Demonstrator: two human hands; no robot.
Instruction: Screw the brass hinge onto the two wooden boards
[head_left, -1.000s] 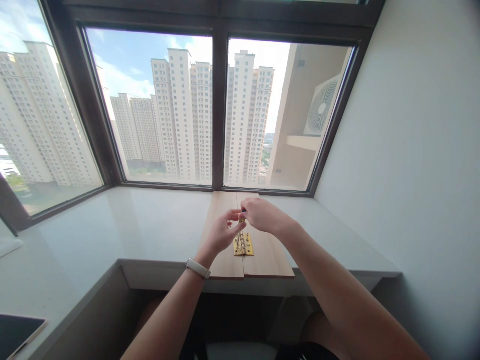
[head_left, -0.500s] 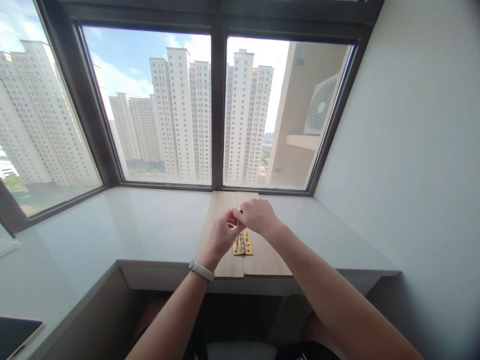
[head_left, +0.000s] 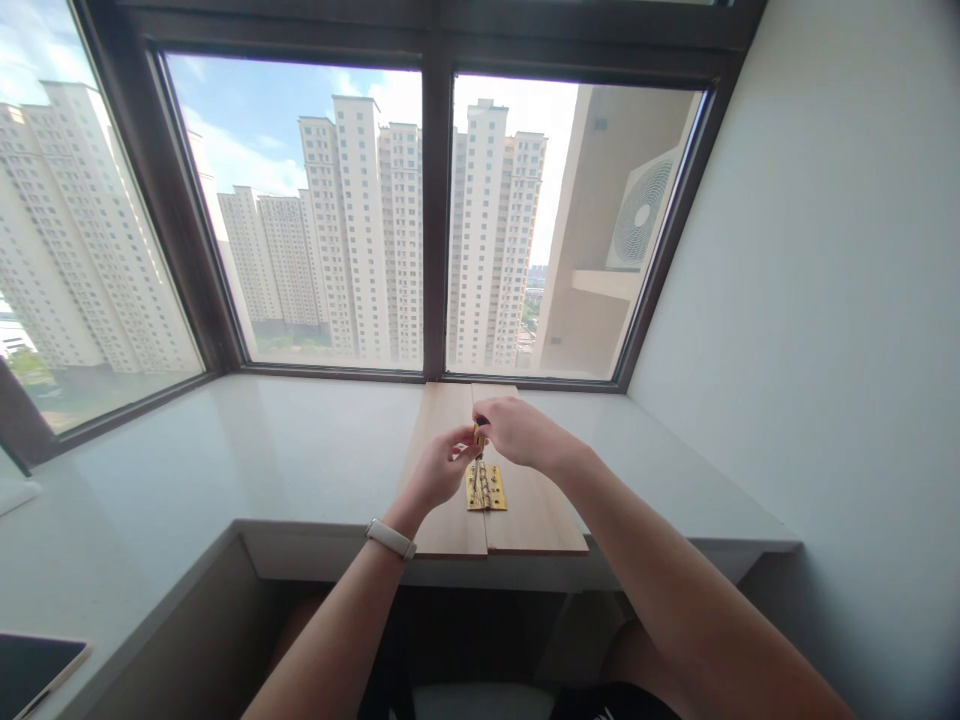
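A screwdriver (head_left: pixel 479 436) with a yellow and black handle stands nearly upright over the boards. My right hand (head_left: pixel 514 430) is closed around the top of its handle from above. From the left, the fingertips of my left hand (head_left: pixel 442 465) pinch at the lower handle or shaft; the exact contact is partly hidden. Below lies a gold-coloured hinge (head_left: pixel 491 490) with several screws in its holes. It spans the seam between the left wooden board (head_left: pixel 446 520) and the right wooden board (head_left: pixel 536 525). The screwdriver's tip appears to meet the hinge's upper left part.
The boards rest on a white window ledge (head_left: pixel 322 450), their near ends at its front edge. Behind them rises a dark window frame (head_left: pixel 437 230). A white wall (head_left: pixel 795 300) bounds the right side. A dark flat device (head_left: pixel 37 670) lies at the lower left.
My left hand has shifted slightly left and down, its fingers loosening and uncovering more of the screwdriver. My right hand has turned a little at the handle. The hinge and boards have stayed put.
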